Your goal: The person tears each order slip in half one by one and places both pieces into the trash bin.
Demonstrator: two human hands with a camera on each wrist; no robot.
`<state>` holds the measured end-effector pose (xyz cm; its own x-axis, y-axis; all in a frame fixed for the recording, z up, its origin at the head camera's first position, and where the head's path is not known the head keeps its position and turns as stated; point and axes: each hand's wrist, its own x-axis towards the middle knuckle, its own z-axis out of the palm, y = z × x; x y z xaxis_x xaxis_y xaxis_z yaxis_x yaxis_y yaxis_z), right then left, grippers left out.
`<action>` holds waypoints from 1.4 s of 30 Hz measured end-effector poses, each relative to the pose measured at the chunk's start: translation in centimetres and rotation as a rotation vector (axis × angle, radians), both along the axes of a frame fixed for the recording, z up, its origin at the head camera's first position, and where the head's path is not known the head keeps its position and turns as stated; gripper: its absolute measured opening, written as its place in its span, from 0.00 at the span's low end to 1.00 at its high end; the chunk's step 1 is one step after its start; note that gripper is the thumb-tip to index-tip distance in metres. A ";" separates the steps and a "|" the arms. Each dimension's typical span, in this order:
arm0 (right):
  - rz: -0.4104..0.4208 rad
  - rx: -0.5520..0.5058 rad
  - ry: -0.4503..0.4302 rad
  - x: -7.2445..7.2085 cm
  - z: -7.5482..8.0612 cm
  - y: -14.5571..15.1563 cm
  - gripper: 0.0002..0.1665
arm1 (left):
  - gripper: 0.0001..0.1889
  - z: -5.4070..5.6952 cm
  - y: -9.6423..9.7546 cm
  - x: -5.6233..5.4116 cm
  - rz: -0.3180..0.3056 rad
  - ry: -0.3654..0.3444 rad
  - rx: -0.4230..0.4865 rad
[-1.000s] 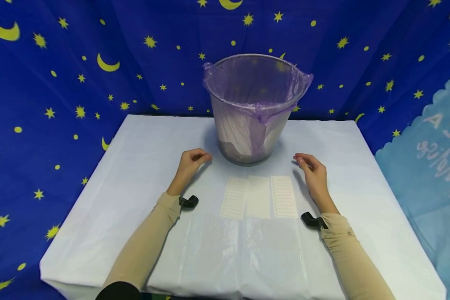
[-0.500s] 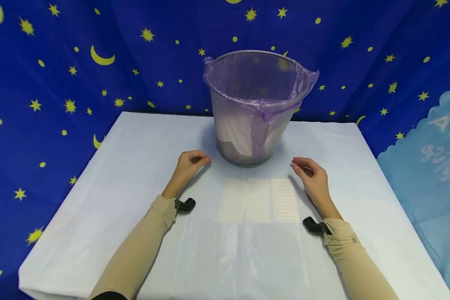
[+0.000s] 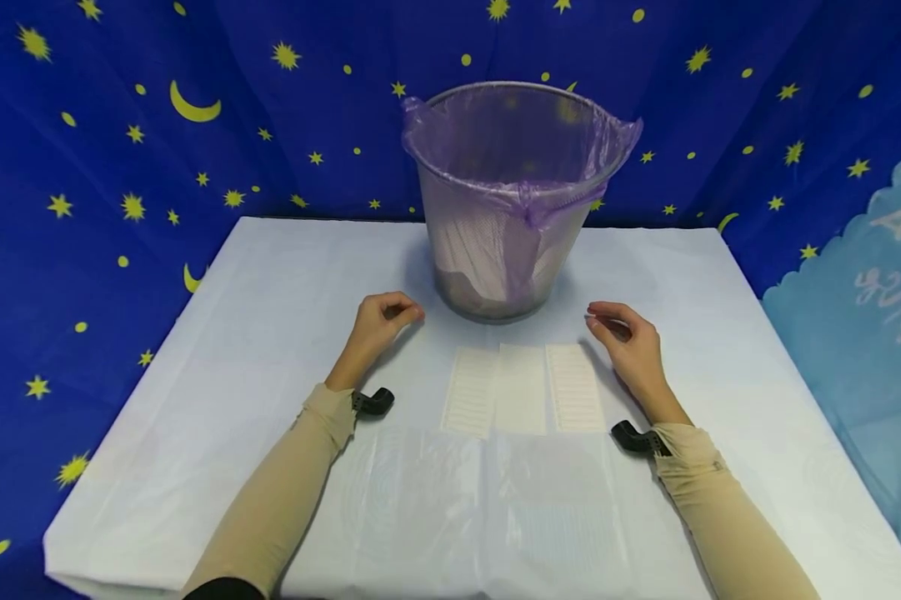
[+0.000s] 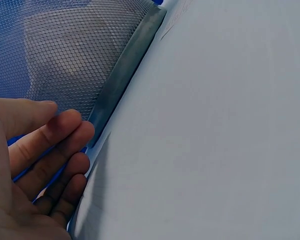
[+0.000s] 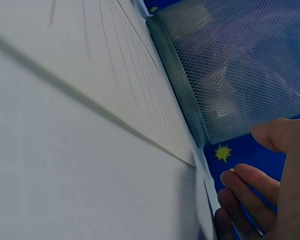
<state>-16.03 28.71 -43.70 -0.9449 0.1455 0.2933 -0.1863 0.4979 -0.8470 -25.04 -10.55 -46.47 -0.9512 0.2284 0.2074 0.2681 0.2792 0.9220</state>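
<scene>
My left hand (image 3: 378,329) rests at the table just left of a mesh wastebasket (image 3: 465,233), fingers loosely bent and holding nothing. On the other side, my right hand (image 3: 636,354) lies beside the paper slips, also with nothing in it. In both wrist views a gap shows between thumb and fingers or bare fingertips: left fingers (image 4: 55,135), right fingers (image 5: 250,187). A thin purple bag (image 3: 528,204) lines the basket and folds over its rim. Between the hands lie three pale slips side by side: a lined left slip (image 3: 471,390), a plain middle slip (image 3: 521,392) and a lined right slip (image 3: 574,387).
A white cloth (image 3: 292,275) covers the table. Clear plastic sheeting (image 3: 488,508) lies at the near edge, in front of the slips. Behind hangs a blue curtain (image 3: 307,108) with yellow stars and moons; a light blue cloth (image 3: 863,333) with lettering hangs at the right.
The head view has shifted slightly. My right thumb and fingers have spread a little further apart; otherwise both hands, the basket and the slips stay in place.
</scene>
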 end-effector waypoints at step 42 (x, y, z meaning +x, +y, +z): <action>0.031 0.027 0.003 -1.7 -3.0 1.8 0.15 | 0.08 3.3 0.4 2.1 -0.060 0.005 -0.022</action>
